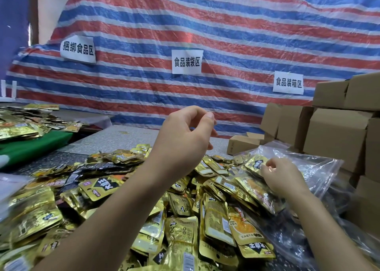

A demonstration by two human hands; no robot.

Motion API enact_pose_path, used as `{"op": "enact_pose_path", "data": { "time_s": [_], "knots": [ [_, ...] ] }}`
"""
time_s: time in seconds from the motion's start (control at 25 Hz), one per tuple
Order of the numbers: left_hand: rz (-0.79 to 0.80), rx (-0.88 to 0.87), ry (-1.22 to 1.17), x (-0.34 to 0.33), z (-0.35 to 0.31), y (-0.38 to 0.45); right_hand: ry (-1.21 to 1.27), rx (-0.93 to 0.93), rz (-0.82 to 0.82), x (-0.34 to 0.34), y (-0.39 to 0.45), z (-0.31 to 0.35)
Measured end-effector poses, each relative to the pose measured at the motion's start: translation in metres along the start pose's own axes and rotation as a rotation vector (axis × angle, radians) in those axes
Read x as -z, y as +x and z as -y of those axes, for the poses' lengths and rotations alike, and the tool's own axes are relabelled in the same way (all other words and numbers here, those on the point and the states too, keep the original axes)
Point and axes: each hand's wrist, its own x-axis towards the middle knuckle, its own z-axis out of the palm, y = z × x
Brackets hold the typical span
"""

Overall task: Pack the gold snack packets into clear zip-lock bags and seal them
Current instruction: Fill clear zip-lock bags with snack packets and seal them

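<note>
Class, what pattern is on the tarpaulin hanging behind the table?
Red, blue and white horizontal stripes on the tarpaulin, seen in the head view.

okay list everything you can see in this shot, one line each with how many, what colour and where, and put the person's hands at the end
gold snack packets: a large heap, too many to count, gold with black labels, middle of the table
second packet pile: many, gold, far left on a green cloth
clear zip-lock bags: a stack, count unclear, transparent, right of the heap
cardboard boxes: several, brown, stacked at right
small box: one, brown, open, lying behind the heap
tarp: one, red, blue and white stripes, backdrop
paper signs: three, white with black characters, on the tarp
left hand: raised above the heap, fingers curled, apparently empty
right hand: pinching a packet at the bags
</note>
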Motion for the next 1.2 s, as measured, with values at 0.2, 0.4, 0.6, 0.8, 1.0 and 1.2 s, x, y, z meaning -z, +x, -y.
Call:
{"op": "enact_pose_path", "data": {
  "time_s": [0.2,0.4,0.6,0.8,1.0,1.2],
  "knots": [
    [0.085,0.030,0.172,0.009,0.007,-0.014,0.159,0.070,-0.009,0.019,-0.026,0.016],
    [0.057,0.077,0.293,0.018,0.029,-0.038,0.447,0.194,-0.103,0.037,-0.067,0.064],
    [0.039,0.193,0.385,0.047,0.051,-0.053,0.660,0.263,-0.114,0.031,-0.109,0.107],
    [-0.086,0.250,0.905,0.126,0.100,-0.026,0.752,0.279,-0.082,0.019,-0.122,0.132],
    [-0.088,0.553,1.443,0.215,0.153,-0.029,0.785,0.331,-0.002,0.014,-0.123,0.166],
    [0.044,1.169,1.414,0.243,0.176,-0.050,0.813,0.378,0.011,0.003,-0.134,0.183]
  ]
}}
